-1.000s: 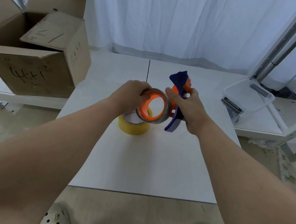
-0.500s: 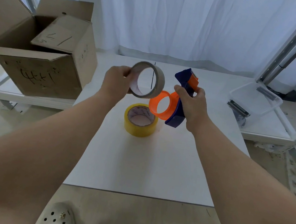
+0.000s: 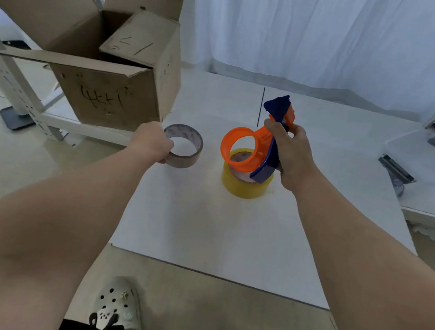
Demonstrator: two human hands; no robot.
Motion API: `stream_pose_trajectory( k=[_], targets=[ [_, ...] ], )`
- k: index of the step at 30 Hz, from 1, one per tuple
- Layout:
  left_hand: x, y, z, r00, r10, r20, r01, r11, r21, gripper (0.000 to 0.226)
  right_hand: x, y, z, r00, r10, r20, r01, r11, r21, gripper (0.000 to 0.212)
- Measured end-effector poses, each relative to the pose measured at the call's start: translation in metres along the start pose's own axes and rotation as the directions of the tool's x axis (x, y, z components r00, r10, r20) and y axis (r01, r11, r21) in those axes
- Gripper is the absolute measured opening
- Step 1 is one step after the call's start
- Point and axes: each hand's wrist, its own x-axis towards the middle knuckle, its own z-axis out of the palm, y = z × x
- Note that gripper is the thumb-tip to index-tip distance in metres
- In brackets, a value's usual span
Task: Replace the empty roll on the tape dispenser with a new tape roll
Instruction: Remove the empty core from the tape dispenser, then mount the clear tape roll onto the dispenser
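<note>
My right hand (image 3: 291,151) grips a blue and orange tape dispenser (image 3: 267,141) above the white table (image 3: 229,229). Its orange hub ring is bare. Right under the dispenser a yellow tape roll (image 3: 244,185) lies flat on the table. My left hand (image 3: 152,140) holds the empty grey-brown cardboard roll (image 3: 185,147) by its near rim, low at the table's left edge; whether the roll touches the tabletop I cannot tell.
An open cardboard box (image 3: 107,61) stands on a low white shelf at the left, close to the empty roll. A clear plastic tub (image 3: 425,158) sits on a shelf at the right. White curtains hang behind the table.
The empty roll came off the orange hub in my left hand, rose, then moved down and left to the table's edge. My right hand kept the dispenser above the yellow roll.
</note>
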Motion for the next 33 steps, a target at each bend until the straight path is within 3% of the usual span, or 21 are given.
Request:
stream_pose_trajectory(
  k=[7, 11, 14, 17, 21, 26, 30, 33],
  targets=[
    [0.007, 0.006, 0.010, 0.998, 0.057, 0.041, -0.060, 0.995, 0.085, 0.024, 0.002, 0.010, 0.022, 0.999, 0.022, 0.027, -0.022, 0.999, -0.024, 0.044],
    [0.008, -0.002, 0.017, 0.986, 0.060, 0.158, -0.082, 0.988, 0.132, 0.023, 0.005, 0.011, 0.018, 0.999, 0.042, 0.024, -0.041, 0.999, -0.028, 0.049],
    [0.006, -0.003, 0.019, 0.977, 0.080, 0.198, -0.131, 0.957, 0.259, 0.027, 0.007, 0.011, 0.011, 0.997, 0.063, 0.047, -0.062, 0.998, -0.029, 0.053],
    [0.001, 0.014, 0.015, 0.962, 0.226, 0.151, -0.268, 0.882, 0.387, 0.040, 0.008, 0.005, 0.004, 0.995, 0.069, 0.068, -0.067, 0.997, -0.039, 0.050],
    [-0.012, 0.055, 0.008, 0.871, 0.461, 0.171, -0.491, 0.832, 0.259, 0.037, 0.011, -0.015, -0.013, 0.998, 0.017, 0.058, -0.015, 0.999, -0.039, 0.051],
    [-0.032, 0.080, 0.027, 0.812, 0.532, 0.240, -0.579, 0.785, 0.220, 0.038, 0.006, -0.017, -0.047, 0.999, 0.010, 0.036, -0.007, 0.995, -0.102, 0.048],
    [-0.039, 0.086, 0.051, 0.804, 0.510, 0.307, -0.581, 0.783, 0.222, 0.058, 0.000, -0.016, -0.075, 0.999, 0.030, 0.018, -0.028, 0.993, -0.116, 0.030],
    [-0.037, 0.090, 0.062, 0.820, 0.427, 0.382, -0.540, 0.797, 0.269, 0.095, -0.003, -0.011, -0.090, 0.999, 0.035, -0.029, -0.037, 0.997, -0.065, 0.014]
  ],
)
